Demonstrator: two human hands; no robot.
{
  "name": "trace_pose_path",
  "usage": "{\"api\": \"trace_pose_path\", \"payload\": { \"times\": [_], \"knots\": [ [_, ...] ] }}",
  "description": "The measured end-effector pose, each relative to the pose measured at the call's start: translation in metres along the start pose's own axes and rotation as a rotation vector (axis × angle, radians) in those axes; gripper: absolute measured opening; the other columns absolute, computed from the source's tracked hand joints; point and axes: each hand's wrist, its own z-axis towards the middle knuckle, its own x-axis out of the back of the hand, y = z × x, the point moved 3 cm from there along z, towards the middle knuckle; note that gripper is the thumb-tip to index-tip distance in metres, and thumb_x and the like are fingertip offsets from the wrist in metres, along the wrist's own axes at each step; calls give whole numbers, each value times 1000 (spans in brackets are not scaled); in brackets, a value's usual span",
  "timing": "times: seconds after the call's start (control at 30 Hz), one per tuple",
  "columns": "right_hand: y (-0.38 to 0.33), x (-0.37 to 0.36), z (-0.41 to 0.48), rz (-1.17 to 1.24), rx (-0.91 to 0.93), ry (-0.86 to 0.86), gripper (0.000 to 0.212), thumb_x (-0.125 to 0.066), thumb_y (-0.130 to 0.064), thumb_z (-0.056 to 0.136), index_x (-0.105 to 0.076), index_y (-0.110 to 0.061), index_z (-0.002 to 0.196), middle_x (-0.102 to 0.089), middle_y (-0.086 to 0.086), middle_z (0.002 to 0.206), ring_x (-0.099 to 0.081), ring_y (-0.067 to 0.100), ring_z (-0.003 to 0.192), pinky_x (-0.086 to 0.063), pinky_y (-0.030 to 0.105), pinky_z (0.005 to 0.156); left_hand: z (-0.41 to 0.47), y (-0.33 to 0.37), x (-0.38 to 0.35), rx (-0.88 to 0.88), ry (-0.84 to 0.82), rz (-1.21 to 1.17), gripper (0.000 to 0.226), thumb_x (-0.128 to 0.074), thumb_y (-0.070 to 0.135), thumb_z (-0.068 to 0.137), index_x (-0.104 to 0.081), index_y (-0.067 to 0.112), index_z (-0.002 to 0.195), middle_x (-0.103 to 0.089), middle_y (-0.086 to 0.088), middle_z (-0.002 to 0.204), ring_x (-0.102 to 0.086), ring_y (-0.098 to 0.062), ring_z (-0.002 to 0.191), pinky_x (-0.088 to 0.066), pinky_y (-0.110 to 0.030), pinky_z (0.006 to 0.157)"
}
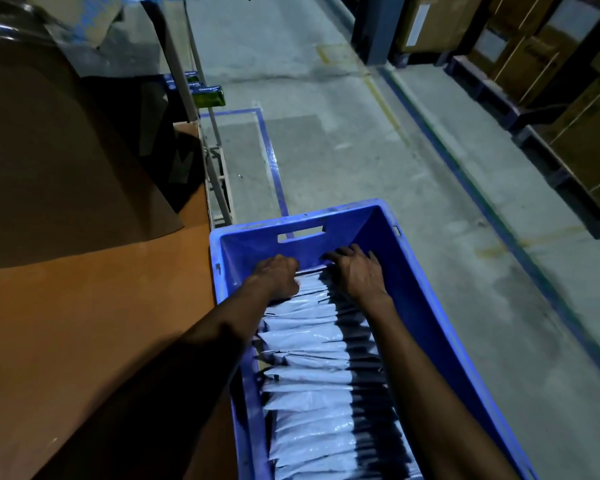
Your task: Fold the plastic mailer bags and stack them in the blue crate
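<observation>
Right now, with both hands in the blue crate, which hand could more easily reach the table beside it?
Probably the left. The left hand is by the crate wall next to the orange table; the right hand rests on the folded bags, farther from it.

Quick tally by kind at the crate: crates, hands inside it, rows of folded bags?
blue crate: 1
hands inside it: 2, left hand and right hand
row of folded mailer bags: 1, single bags overlap too much to count
Total: 4
</observation>
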Motion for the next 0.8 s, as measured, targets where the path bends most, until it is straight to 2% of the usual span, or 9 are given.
{"api": "trace_pose_path", "payload": {
  "times": [0.1,0.23,0.33,0.4,0.47,0.53,0.63,0.73,0.8],
  "knots": [
    [1,-4,-5,98,-19,129,53,-78,-20,79,-67,-27,130,-64,3,127,-55,32,121,-49,47,87,-8,9,5,18,112,67,38,-62,41,100,-58,18,130,-57,-12,137,-51,-36,132,-38,-41,107],
    [-3,-6,-14,197,-10,279,55,-83,-6,64,-69,-16,116,-64,7,116,-55,34,105,-45,39,66,-21,20,17,-2,352,188,14,-54,21,102,-63,15,110,-67,-14,117,-62,-37,113,-44,-39,90],
    [-10,-11,-18,232,-29,331,46,-83,0,61,-69,-12,104,-63,7,109,-55,31,101,-41,34,59,-23,18,16,11,337,195,20,-50,9,99,-62,13,115,-65,-15,119,-60,-37,115,-44,-41,93],
    [-12,-17,-19,235,-51,352,42,-79,7,61,-70,-9,99,-64,8,107,-59,33,100,-37,31,57,-21,16,15,21,311,185,22,-50,8,100,-61,13,118,-63,-15,122,-59,-36,117,-43,-41,96],
    [-12,-20,-19,243,-69,325,39,-77,11,62,-72,-6,97,-65,9,107,-62,35,102,-46,31,56,-18,16,14,23,289,183,26,-51,8,99,-61,14,122,-62,-14,124,-58,-36,119,-42,-41,97],
    [-10,-22,-20,235,-60,298,37,-76,9,61,-73,-5,96,-68,9,107,-63,36,105,-55,39,61,-19,18,11,12,291,181,26,-51,8,98,-62,15,121,-63,-14,124,-58,-36,119,-42,-40,96],
    [-9,-22,-19,213,-59,292,37,-79,3,58,-73,-6,93,-70,8,103,-62,38,98,-53,41,65,-22,25,15,-19,328,189,19,-54,9,94,-64,15,110,-67,-13,116,-62,-36,113,-44,-39,90],
    [-14,-15,-21,183,-57,264,33,-87,-6,60,-76,-11,91,-73,6,98,-65,38,92,-52,40,65,-24,27,18,-67,276,207,22,-60,15,92,-64,16,114,-66,-11,120,-62,-35,115,-44,-38,92],
    [-15,-3,-26,194,-73,285,41,-88,-10,60,-78,-16,99,-74,4,101,-63,35,94,-49,39,68,-28,26,24,-73,264,168,25,-64,20,91,-67,19,116,-67,-9,123,-63,-34,116,-46,-37,93]
  ]
}}
